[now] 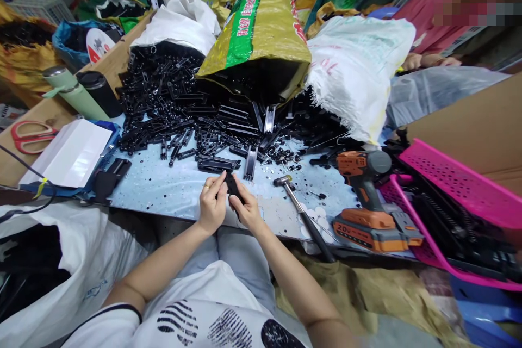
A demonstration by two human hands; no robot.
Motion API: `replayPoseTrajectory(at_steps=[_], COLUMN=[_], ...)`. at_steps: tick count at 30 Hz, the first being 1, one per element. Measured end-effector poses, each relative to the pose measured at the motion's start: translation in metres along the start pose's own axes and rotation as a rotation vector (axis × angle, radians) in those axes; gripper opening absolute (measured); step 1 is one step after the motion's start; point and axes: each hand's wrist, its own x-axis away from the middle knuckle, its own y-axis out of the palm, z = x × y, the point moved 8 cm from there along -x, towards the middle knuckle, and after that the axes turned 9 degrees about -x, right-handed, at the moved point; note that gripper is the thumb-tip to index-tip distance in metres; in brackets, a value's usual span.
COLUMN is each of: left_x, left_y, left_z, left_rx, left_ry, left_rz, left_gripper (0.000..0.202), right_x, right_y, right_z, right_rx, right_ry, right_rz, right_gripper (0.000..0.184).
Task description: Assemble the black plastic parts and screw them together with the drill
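Close to the table's front edge, my left hand [213, 202] and my right hand [247, 205] hold a small black part [234, 187] between them. The fingers of both hands are closed on it, and they cover much of its shape. Just beyond lie a black bracket-like piece [218, 163] and a shiny metal channel piece [250, 162]. A heap of black parts [163, 98] spreads behind these. To the right of my hands rests a hammer [304, 212] with a black handle, and past it stands an orange and grey cordless drill [365, 196].
A yellow sack [269, 22] and a white sack [354, 70] lie open over the parts. A pink basket [460, 185] stands at right. Scissors [32, 137], a green bottle [77, 92] and a black cup [100, 92] are at left. Another person's hands [428, 61] show at the far right.
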Motion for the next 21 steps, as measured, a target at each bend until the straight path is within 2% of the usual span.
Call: replayPoseTrajectory(at_steps=[2,5,8,10,13,15,16,18,21], left_x=[-0.002,-0.010,-0.015,-0.012,0.006,0.016,0.018,0.019,0.024], left_y=[-0.001,-0.002,-0.003,-0.002,0.000,0.000,0.000,0.009,0.035], left_z=[0.003,0.007,0.002,-0.013,-0.048,-0.063,-0.063,-0.052,-0.031], left_rx=[0.021,0.022,-0.007,-0.047,-0.163,-0.318,-0.405,-0.526,-0.561], left_ry=[-0.002,0.035,0.056,0.005,-0.181,-0.224,-0.177,0.042,0.399], left_rz=[0.028,-0.011,-0.012,0.006,-0.055,-0.147,-0.203,-0.380,-0.750], left_gripper=[0.034,0.034,0.035,0.037,0.038,0.043,0.047,0.053,0.055], right_x=[0.003,0.004,0.000,-0.007,-0.028,-0.052,-0.068,-0.102,-0.145], right_y=[0.007,0.016,0.023,0.026,0.020,-0.014,-0.042,-0.110,-0.202], right_z=[-0.006,-0.015,-0.019,-0.016,0.002,0.019,0.025,0.033,0.041], right_rx=[0.013,0.041,0.086,0.133,0.303,0.481,0.575,0.762,0.988], right_ry=[-0.041,-0.075,-0.075,-0.063,-0.005,0.038,0.053,0.072,0.151], right_rz=[0.070,0.144,0.176,0.110,-0.149,-0.201,-0.139,0.078,0.368], right_gripper=[0.055,0.055,0.056,0.057,0.052,0.047,0.044,0.040,0.035])
